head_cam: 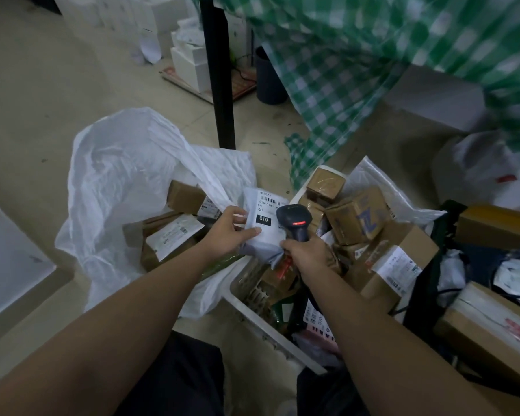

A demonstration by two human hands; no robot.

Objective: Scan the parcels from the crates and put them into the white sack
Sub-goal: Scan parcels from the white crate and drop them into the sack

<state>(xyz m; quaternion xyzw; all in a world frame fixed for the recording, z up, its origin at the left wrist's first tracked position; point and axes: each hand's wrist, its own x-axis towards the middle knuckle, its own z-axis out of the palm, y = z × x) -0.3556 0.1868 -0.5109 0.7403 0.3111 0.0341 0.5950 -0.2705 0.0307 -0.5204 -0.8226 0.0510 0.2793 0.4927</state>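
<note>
Grey parcel [260,223] up in the air, label facing the camera, a black "010" block printed on it. The left hand [227,232] pinches its left edge, thumb on the label face, fingers curled behind. The parcel's lower right corner touches the right hand [305,255], which is wrapped tight around the handle of the scanner [294,220]. The scanner head sits just beside the parcel's right edge, overlapping it, a red light glowing on its top.

Under the parcel, on its right side, the crate [252,310] shows a white rim and is packed with goods: brown boxes [356,219] piled high to the right of the parcel, one with blue lettering, one long carton with a white label further right. A clear plastic bag stands behind those boxes.

Left of the parcel, the white sack [117,175] lies open on the floor [42,100], its mouth gaping toward the parcel. Labelled cartons [174,232] already lie inside, close to the left hand.

Beyond the parcel, a black post [219,85] rises from the floor, and a green checked cloth [373,55] hangs down to its right. Far behind, white boxes are stacked and a dark bin stands near the cloth. More cartons sit at the far right of the crate.
</note>
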